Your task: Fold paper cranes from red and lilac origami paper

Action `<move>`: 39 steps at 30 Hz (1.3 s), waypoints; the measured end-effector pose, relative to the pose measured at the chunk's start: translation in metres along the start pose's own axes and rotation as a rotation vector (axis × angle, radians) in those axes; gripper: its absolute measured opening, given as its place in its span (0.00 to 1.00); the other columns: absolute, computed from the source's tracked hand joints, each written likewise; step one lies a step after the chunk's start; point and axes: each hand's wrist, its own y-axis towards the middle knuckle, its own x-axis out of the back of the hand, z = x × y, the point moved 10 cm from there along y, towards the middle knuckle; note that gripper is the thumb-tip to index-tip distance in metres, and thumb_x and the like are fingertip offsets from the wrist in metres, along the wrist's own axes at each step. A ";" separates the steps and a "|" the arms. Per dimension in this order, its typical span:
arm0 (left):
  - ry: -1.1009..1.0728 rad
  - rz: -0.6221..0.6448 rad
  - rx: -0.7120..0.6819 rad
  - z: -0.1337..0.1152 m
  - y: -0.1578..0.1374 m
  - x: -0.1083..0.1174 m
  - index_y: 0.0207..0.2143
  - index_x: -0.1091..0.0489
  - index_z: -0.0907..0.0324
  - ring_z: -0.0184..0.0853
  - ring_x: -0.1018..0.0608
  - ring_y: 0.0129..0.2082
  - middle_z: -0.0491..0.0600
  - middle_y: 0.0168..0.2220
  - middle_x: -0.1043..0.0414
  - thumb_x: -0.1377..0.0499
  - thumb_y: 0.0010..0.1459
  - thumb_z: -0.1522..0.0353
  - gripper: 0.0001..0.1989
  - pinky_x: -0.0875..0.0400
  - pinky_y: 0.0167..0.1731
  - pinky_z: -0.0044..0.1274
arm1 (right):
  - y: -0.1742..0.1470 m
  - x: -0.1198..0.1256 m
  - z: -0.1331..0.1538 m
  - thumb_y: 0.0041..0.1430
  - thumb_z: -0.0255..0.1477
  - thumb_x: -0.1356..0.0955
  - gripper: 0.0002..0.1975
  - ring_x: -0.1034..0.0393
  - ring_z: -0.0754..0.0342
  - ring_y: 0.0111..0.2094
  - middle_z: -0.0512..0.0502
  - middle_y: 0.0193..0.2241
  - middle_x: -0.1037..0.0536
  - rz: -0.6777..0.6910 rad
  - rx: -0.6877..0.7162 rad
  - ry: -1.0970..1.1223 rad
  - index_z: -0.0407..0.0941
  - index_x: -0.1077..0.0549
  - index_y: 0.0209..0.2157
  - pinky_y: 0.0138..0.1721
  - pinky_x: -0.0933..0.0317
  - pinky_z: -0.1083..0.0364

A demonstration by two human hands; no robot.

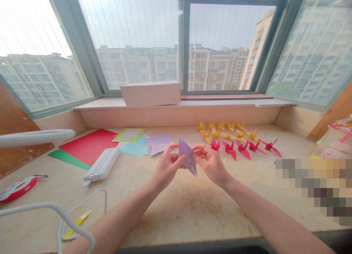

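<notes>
A folded purple paper [187,154] is clamped in the grip of both hands — pinched at the left by the left hand [166,166], at the right by the right hand [210,163] — and is held up over the counter [178,217]. Farther left, a lilac sheet [158,144] is laid beside light-blue paper [133,147]. At the far right, yellow cranes [240,135] are lined up behind pink cranes [243,148].

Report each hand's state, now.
Left hand: closed, pinching the folded purple paper with the thumb in front.
Right hand: closed, pinching the same paper at its right edge.
</notes>
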 end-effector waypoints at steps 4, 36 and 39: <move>0.044 0.066 0.013 0.004 0.000 -0.006 0.41 0.30 0.66 0.39 0.18 0.33 0.56 0.35 0.20 0.34 0.55 0.61 0.18 0.23 0.35 0.29 | 0.000 0.003 -0.001 0.56 0.34 0.29 0.10 0.30 0.53 0.31 0.46 0.32 0.21 -0.025 0.000 -0.077 0.44 0.25 0.39 0.33 0.36 0.54; -0.049 -0.023 0.086 0.009 -0.009 -0.006 0.45 0.23 0.62 0.43 0.19 0.42 0.56 0.40 0.19 0.36 0.56 0.58 0.19 0.25 0.43 0.31 | -0.029 -0.009 0.064 0.64 0.23 0.33 0.11 0.31 0.50 0.37 0.45 0.37 0.23 -0.048 0.704 -0.686 0.50 0.22 0.44 0.41 0.37 0.48; -0.071 -0.036 0.078 0.011 -0.008 -0.005 0.44 0.23 0.63 0.42 0.18 0.38 0.56 0.39 0.19 0.36 0.56 0.57 0.20 0.24 0.41 0.31 | -0.032 -0.012 0.068 0.65 0.23 0.34 0.12 0.31 0.50 0.36 0.45 0.37 0.22 -0.019 0.747 -0.743 0.48 0.23 0.45 0.41 0.38 0.49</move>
